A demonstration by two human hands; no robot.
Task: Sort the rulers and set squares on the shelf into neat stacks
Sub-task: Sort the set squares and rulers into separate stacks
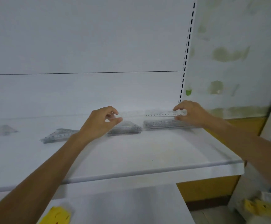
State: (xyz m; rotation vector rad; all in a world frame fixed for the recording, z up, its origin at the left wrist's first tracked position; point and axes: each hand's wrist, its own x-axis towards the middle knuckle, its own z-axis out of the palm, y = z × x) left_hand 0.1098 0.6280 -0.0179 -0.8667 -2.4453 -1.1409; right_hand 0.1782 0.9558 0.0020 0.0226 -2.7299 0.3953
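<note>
1. We held one clear ruler (160, 114) level in the air between our two hands, just above the back part of the white shelf (147, 152).
2. Our right hand (191, 113) pinched the ruler's right end, with fingers on its upper edge and the thumb under it. A row of printed numbers showed on that end.
3. Our left hand (101, 122) pinched the left end between curled fingers and thumb (that end was see-through and blurred, so its exact edge was hard to trace).
4. Directly beneath the held ruler, a stack of rulers (165, 124) lay flat on the shelf, towards its right side and close to the back panel.
5. Just left of it lay a stack of set squares (125, 128), partly hidden behind our left hand.
6. Further left sat a second triangular stack (59, 135). Well apart from it, at the far left edge, was a blurred pile (4, 130).
7. A slotted upright (187, 46) rose at the shelf's right rear corner.
8. Below the shelf, a yellow packet (56, 215) showed at the bottom left.
</note>
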